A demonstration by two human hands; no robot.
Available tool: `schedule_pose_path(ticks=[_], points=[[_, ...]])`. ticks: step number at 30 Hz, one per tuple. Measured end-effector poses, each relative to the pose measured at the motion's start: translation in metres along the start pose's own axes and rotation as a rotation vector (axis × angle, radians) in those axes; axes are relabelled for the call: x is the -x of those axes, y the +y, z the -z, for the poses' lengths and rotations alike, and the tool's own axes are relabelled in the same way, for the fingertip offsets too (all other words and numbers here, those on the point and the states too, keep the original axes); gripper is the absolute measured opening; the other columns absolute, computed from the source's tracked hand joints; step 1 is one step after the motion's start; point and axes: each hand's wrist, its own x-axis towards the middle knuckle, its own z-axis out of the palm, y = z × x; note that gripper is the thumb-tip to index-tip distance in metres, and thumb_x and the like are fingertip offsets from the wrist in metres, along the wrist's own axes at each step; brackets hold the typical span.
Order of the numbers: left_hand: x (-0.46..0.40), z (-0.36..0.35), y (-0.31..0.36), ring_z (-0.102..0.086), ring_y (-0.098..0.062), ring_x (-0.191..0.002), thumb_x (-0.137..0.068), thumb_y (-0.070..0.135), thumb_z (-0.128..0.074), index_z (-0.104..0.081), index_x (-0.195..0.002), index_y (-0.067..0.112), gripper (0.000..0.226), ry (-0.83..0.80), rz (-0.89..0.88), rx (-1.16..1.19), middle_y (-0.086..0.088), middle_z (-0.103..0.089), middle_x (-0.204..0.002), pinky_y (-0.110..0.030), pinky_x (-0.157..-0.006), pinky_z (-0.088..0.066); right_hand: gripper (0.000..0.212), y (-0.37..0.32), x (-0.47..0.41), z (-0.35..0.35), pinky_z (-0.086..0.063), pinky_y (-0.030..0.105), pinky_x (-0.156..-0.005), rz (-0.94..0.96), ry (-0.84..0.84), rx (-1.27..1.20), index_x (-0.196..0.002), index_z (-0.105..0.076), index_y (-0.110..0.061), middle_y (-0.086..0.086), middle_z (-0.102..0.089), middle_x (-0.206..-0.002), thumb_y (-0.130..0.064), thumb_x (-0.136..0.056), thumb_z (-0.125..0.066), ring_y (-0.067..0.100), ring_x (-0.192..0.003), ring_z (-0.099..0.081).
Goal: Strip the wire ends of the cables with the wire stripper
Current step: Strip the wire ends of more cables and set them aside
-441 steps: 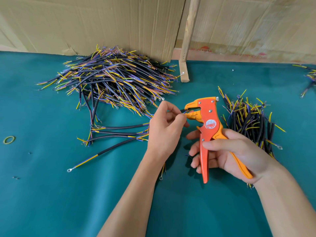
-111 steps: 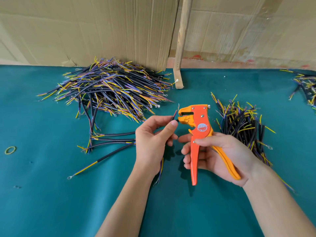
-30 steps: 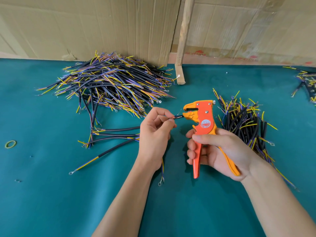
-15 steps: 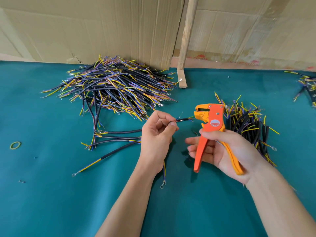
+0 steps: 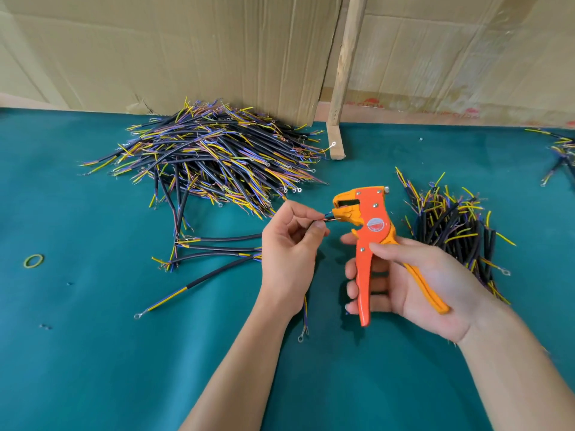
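Pinching a black cable [image 5: 306, 309] by its bared end, left hand [image 5: 287, 253], right hand [image 5: 417, 278] gripping orange wire stripper [image 5: 368, 225].

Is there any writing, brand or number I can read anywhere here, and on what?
Round red sticker on the wire stripper: has print, too small and blurred to read.
Red printing along the cardboard's bottom edge: too faint to read.
Nothing else carries text.
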Motion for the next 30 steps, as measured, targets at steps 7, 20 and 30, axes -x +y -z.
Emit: schedule_pose_path(ticks=[7,20,30], points=[[-0.0005,0.0002,-0.001,-0.054,-0.007,-0.062,-0.093,-0.011,-0.059,-0.059,-0.083,0.015,0.028,-0.008,-0.011,0.008,-0.01,-0.064,-0.076,-0.011,-0.056,-0.038,0.033,-0.0031,0.007,0.0015,-0.057,0.052,-0.072,-0.017,-0.02,0.169,-0.113,-0.068,0.003,0.026,-0.062,-0.091,-0.008,-0.083,-0.07,0.04,-0.073,-0.065],[0.0001,-0.0001,0.0014,-0.055,-0.003,-0.061,-0.094,-0.013,-0.056,-0.056,-0.085,0.012,0.027,-0.056,0.0,0.01,-0.008,-0.064,-0.078,-0.01,-0.057,-0.04,0.031,-0.0044,0.009,0.0056,-0.057,0.048,-0.064,-0.026,-0.038,0.227,-0.105,-0.07,-0.003,0.025,-0.059,-0.085,-0.015,-0.077,-0.079,0.037,-0.067,-0.062],[0.0001,-0.0003,0.003,-0.054,-0.004,-0.061,-0.094,-0.014,-0.055,-0.053,-0.084,0.01,0.026,-0.06,0.006,-0.001,-0.013,-0.061,-0.078,-0.011,-0.057,-0.04,0.026,-0.0042,0.0085,0.0055,-0.056,0.044,-0.057,-0.015,-0.023,0.22,-0.096,-0.072,-0.008,0.021,-0.059,-0.079,-0.018,-0.074,-0.081,0.034,-0.06,-0.059]])
